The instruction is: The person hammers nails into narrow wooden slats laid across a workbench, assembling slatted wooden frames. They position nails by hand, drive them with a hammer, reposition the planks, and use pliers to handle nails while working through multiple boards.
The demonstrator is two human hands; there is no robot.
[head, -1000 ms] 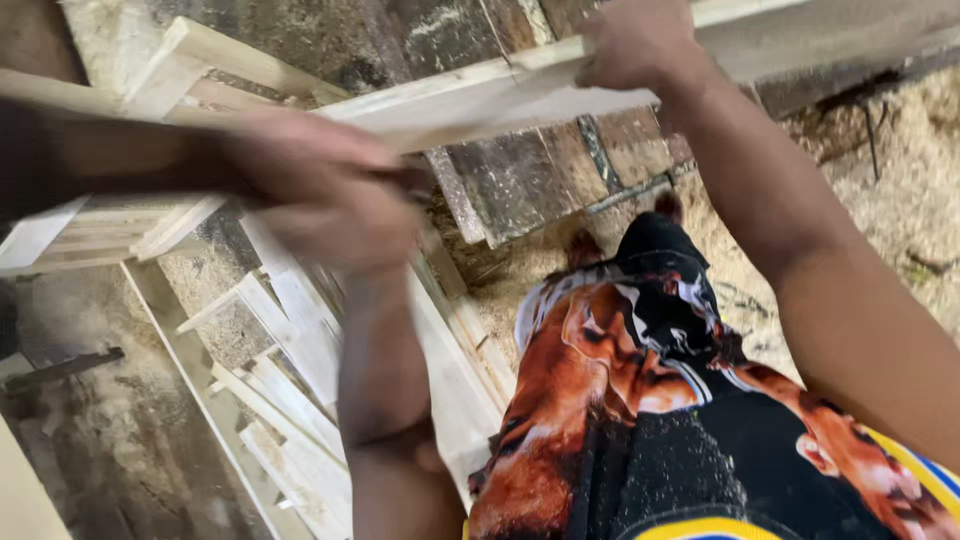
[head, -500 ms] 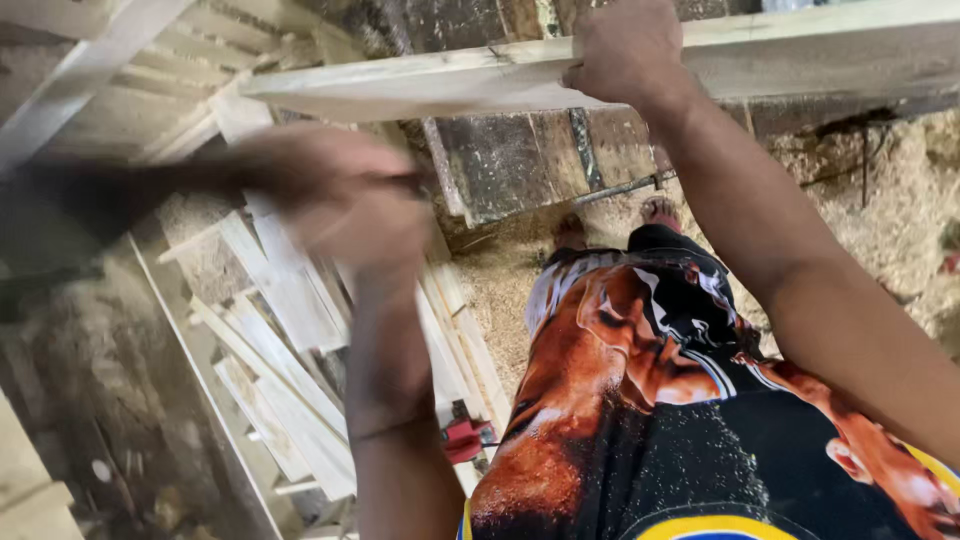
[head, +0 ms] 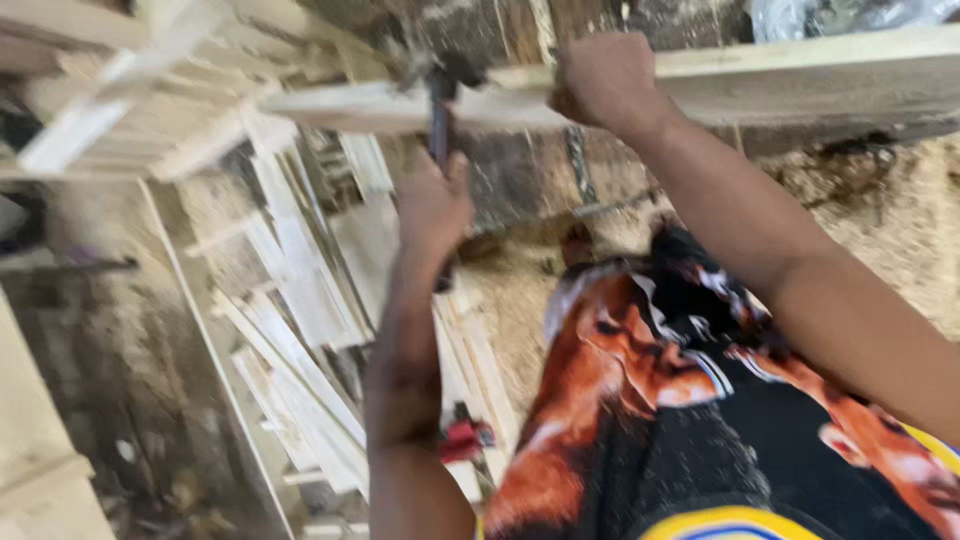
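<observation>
A long pale wooden board (head: 800, 85) runs across the top of the head view. My right hand (head: 600, 80) grips it from above near its middle. My left hand (head: 432, 205) is closed around the dark handle of a hammer (head: 440, 95), whose head sits against the board's left part, just left of my right hand. The picture is blurred, so the hammer head is hard to make out. My patterned shorts (head: 690, 400) fill the lower right.
A heap of pale wooden slats and offcuts (head: 300, 330) lies on the floor at left. More light timber frames (head: 130, 110) stand at upper left. A small red tool (head: 462, 438) lies among the slats. Sawdust (head: 890, 230) covers the ground at right.
My left hand has swung from the left, where it was a blur, up to the board with the hammer. My right hand has kept its hold on the board.
</observation>
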